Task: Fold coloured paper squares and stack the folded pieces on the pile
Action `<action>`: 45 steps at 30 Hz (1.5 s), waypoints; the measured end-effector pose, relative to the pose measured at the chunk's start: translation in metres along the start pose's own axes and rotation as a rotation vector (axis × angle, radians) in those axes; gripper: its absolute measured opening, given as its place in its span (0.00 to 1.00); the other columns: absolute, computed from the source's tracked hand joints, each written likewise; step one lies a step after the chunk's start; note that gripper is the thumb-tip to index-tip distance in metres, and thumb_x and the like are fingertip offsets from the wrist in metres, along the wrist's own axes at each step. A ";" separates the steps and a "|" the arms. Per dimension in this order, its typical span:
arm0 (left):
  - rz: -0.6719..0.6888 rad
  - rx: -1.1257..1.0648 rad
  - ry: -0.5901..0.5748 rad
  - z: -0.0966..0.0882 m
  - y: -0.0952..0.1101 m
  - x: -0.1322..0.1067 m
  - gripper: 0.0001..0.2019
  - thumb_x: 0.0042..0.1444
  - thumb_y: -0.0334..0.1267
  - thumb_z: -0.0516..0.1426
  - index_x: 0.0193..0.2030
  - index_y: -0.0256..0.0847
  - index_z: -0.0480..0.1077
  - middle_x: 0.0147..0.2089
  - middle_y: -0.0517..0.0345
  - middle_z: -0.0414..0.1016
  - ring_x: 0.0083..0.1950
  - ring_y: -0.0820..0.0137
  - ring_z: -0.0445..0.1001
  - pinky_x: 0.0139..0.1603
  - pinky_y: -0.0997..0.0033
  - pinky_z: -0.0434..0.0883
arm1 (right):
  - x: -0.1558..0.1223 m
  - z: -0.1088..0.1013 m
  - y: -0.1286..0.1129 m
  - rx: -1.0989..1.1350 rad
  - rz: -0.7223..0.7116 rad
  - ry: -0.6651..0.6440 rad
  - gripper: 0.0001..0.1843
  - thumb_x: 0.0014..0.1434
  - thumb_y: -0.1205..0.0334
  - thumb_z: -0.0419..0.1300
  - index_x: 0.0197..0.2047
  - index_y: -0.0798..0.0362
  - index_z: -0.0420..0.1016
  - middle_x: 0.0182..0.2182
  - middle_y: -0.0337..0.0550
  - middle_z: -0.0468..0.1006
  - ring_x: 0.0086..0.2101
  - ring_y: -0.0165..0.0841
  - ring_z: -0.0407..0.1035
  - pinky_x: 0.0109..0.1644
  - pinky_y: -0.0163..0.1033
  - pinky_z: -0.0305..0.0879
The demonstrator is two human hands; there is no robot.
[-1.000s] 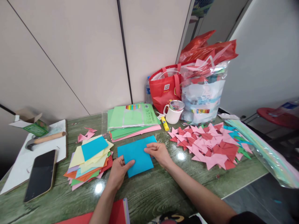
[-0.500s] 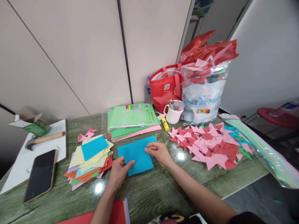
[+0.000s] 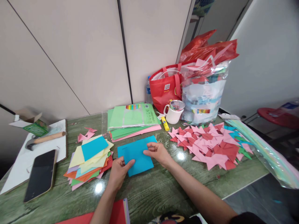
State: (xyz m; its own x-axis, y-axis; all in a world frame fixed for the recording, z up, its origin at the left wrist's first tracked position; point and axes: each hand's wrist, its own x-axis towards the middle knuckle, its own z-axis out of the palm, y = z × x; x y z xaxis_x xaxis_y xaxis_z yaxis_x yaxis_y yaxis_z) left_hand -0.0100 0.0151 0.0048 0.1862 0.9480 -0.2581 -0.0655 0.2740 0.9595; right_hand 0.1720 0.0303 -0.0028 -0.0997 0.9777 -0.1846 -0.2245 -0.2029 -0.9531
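Observation:
A blue sheet of paper (image 3: 138, 155) is held just above the table between both hands. My left hand (image 3: 120, 169) pinches its lower left edge, thumb on top and fingers behind. My right hand (image 3: 158, 153) grips the upper right edge between thumb and fingers. Left of the sheet lies a stack of coloured paper pieces (image 3: 79, 157), topped by a small blue piece (image 3: 94, 147). To the right spreads a pile of folded pink and red paper shapes (image 3: 210, 143). Whether the blue sheet is one layer or several, I cannot tell.
Behind the sheet lie green paper packs (image 3: 133, 116), a yellow glue stick (image 3: 164, 123) and a lidded white mug (image 3: 173, 115). A red bag (image 3: 164, 87) and a filled plastic bag (image 3: 203, 96) stand at the back. A phone (image 3: 40, 175) and a hammer (image 3: 46, 139) lie left.
The right thumb has shifted slightly left on the blue sheet. The left hand and everything else look almost unchanged.

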 end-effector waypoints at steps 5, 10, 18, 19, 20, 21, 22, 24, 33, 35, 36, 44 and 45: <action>-0.010 0.038 -0.001 0.001 0.003 -0.001 0.12 0.38 0.41 0.63 0.25 0.34 0.71 0.25 0.56 0.76 0.25 0.68 0.71 0.28 0.69 0.69 | -0.001 -0.001 0.000 -0.141 -0.022 -0.110 0.28 0.28 0.52 0.69 0.13 0.53 0.50 0.11 0.26 0.48 0.16 0.19 0.41 0.18 0.29 0.37; -0.052 0.009 -0.055 0.003 0.005 -0.002 0.11 0.38 0.41 0.63 0.25 0.35 0.71 0.24 0.57 0.75 0.25 0.70 0.70 0.28 0.71 0.68 | 0.000 -0.004 0.000 -0.206 -0.038 -0.085 0.34 0.29 0.49 0.68 0.14 0.52 0.41 0.13 0.26 0.42 0.17 0.20 0.36 0.19 0.30 0.33; -0.138 -0.071 -0.092 -0.001 0.007 -0.002 0.14 0.41 0.44 0.61 0.18 0.35 0.66 0.17 0.61 0.67 0.19 0.76 0.63 0.21 0.76 0.62 | 0.000 -0.006 -0.003 -0.200 -0.070 -0.090 0.34 0.30 0.49 0.67 0.14 0.51 0.41 0.15 0.27 0.41 0.18 0.21 0.35 0.20 0.30 0.33; -0.147 -0.084 -0.098 -0.001 0.008 -0.003 0.14 0.41 0.44 0.61 0.18 0.35 0.66 0.17 0.61 0.67 0.19 0.75 0.63 0.22 0.75 0.62 | 0.001 -0.006 -0.003 -0.198 -0.066 -0.088 0.34 0.30 0.49 0.67 0.14 0.51 0.41 0.14 0.27 0.41 0.18 0.21 0.36 0.20 0.30 0.34; -0.157 -0.096 -0.104 -0.001 0.009 -0.003 0.15 0.41 0.45 0.61 0.18 0.35 0.66 0.17 0.61 0.66 0.19 0.75 0.63 0.22 0.75 0.63 | 0.001 -0.006 -0.003 -0.198 -0.060 -0.086 0.34 0.29 0.48 0.67 0.14 0.51 0.41 0.14 0.27 0.41 0.18 0.21 0.36 0.20 0.30 0.34; -0.165 -0.107 -0.109 -0.001 0.009 -0.003 0.15 0.40 0.45 0.61 0.18 0.35 0.65 0.16 0.62 0.66 0.19 0.75 0.63 0.22 0.75 0.63 | 0.001 -0.006 -0.003 -0.198 -0.055 -0.083 0.34 0.29 0.48 0.67 0.14 0.51 0.41 0.14 0.27 0.42 0.18 0.21 0.36 0.20 0.30 0.34; -0.172 -0.114 -0.113 -0.001 0.010 -0.003 0.16 0.40 0.46 0.61 0.17 0.36 0.65 0.16 0.62 0.65 0.19 0.75 0.62 0.22 0.75 0.63 | 0.001 -0.006 -0.002 -0.198 -0.051 -0.080 0.34 0.29 0.48 0.67 0.14 0.51 0.41 0.14 0.27 0.42 0.18 0.21 0.36 0.20 0.30 0.34; -0.165 -0.116 -0.096 -0.001 0.009 -0.003 0.17 0.40 0.48 0.61 0.16 0.36 0.65 0.15 0.63 0.64 0.18 0.76 0.61 0.21 0.75 0.62 | 0.001 -0.006 -0.002 -0.200 -0.046 -0.075 0.34 0.28 0.48 0.67 0.14 0.51 0.42 0.14 0.27 0.42 0.18 0.21 0.36 0.20 0.30 0.33; -0.078 -0.100 0.024 0.001 0.003 0.000 0.18 0.39 0.49 0.60 0.16 0.35 0.66 0.14 0.63 0.64 0.19 0.75 0.61 0.20 0.76 0.59 | 0.001 -0.005 0.000 -0.177 -0.038 -0.071 0.33 0.30 0.50 0.68 0.14 0.52 0.42 0.14 0.27 0.42 0.18 0.20 0.35 0.20 0.30 0.31; -0.082 -0.082 0.014 0.002 0.003 0.000 0.17 0.40 0.49 0.60 0.18 0.35 0.67 0.15 0.63 0.64 0.19 0.75 0.62 0.21 0.76 0.60 | 0.001 -0.005 0.002 -0.167 -0.041 -0.055 0.33 0.30 0.50 0.68 0.15 0.51 0.42 0.14 0.27 0.42 0.18 0.20 0.35 0.19 0.30 0.31; -0.084 -0.071 0.009 0.003 0.002 0.000 0.16 0.40 0.49 0.60 0.18 0.35 0.68 0.15 0.63 0.64 0.20 0.75 0.62 0.21 0.76 0.60 | 0.002 -0.005 0.002 -0.160 -0.041 -0.046 0.34 0.30 0.50 0.68 0.15 0.51 0.41 0.14 0.27 0.42 0.17 0.20 0.35 0.19 0.30 0.32; -0.065 -0.027 -0.042 0.000 0.002 -0.001 0.17 0.41 0.49 0.59 0.17 0.36 0.66 0.15 0.63 0.63 0.20 0.75 0.60 0.21 0.75 0.58 | 0.002 -0.005 0.006 -0.127 -0.046 -0.085 0.20 0.34 0.52 0.67 0.20 0.55 0.61 0.13 0.28 0.57 0.16 0.21 0.51 0.19 0.29 0.50; -0.068 -0.007 -0.055 -0.001 0.002 -0.001 0.17 0.41 0.49 0.59 0.16 0.36 0.66 0.15 0.63 0.62 0.20 0.75 0.59 0.21 0.75 0.57 | 0.002 -0.006 0.005 -0.145 -0.059 -0.094 0.19 0.36 0.53 0.67 0.28 0.55 0.66 0.16 0.31 0.64 0.17 0.23 0.56 0.21 0.30 0.55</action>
State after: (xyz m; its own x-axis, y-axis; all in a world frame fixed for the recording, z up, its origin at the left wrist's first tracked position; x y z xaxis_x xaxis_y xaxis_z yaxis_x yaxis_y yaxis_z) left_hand -0.0113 0.0151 0.0069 0.2436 0.9170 -0.3160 -0.0579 0.3390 0.9390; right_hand 0.1762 0.0318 -0.0096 -0.1818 0.9771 -0.1102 -0.0911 -0.1284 -0.9875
